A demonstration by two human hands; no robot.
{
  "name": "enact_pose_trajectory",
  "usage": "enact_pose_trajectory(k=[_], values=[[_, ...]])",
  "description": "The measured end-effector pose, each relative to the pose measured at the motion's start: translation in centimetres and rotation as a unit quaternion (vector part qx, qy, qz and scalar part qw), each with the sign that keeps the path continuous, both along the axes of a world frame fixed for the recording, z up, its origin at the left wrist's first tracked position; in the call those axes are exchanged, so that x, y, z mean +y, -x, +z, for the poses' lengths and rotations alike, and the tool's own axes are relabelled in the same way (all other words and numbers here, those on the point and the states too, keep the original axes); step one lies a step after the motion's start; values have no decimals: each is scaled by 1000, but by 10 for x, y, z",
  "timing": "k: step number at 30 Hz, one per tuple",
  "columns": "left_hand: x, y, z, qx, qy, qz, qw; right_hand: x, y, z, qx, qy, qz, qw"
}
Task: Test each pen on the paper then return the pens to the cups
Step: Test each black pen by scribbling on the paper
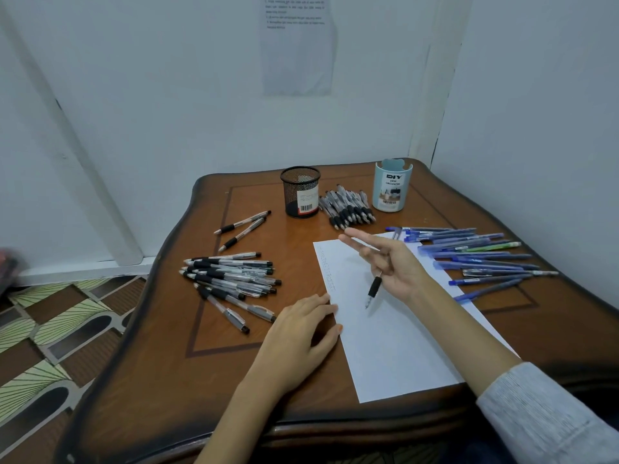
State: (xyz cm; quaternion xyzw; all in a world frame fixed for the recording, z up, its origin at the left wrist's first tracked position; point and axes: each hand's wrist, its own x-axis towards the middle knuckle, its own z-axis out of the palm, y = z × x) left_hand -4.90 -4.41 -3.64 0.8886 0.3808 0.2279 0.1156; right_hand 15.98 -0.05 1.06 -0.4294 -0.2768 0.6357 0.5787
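Pen [374, 290] hangs tip-down just over the paper [395, 346], held in the right hand [398, 269], seemingly by thumb and lower fingers. Left hand [301, 333] lies flat on the paper's edge. Testing step, I judge; next the pen needs a writing grip, tip to paper.

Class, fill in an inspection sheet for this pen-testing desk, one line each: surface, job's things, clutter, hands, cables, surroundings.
Surface: wooden table with an inlaid border.
Job's things: paper with small marks near its left edge; black mesh cup and light blue cup, no pens sticking out of either; left pile, back pile between the cups, loose pair; blue pens at right.
Clutter: nothing seen.
Hands: left hand rests flat at the paper's left edge; right hand holds a black-grip pen over the paper, tip down.
Cables: nothing seen.
Surroundings: pale walls, printed sheet on the wall, patterned floor.
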Motion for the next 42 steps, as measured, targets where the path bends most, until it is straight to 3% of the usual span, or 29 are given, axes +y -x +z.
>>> enact_pose_trajectory(k=[3,5,12,15,19,26,33,42], values=[[2,-1,0,-10,10,-4,1000,-1,-1,-3,69,18,38,997],[4,-1,0,-16,23,-5,1000,1,0,-5,66,28,45,996],[8,0,-1,-22,53,-12,998,5,16,-7,-107,36,-12,994],[8,-1,-1,-24,57,-11,998,5,24,-16,-234,25,-71,969],[7,-1,0,-28,63,-9,998,5,33,-22,-291,-32,-93,952],[4,-4,2,-24,65,-3,998,6,39,-33,-431,-58,-152,888],[2,-6,1,-26,51,2,998,7,39,-39,-457,-134,-120,871],[1,-6,2,-25,50,3,998,7,40,-39,-459,-130,-100,873]])
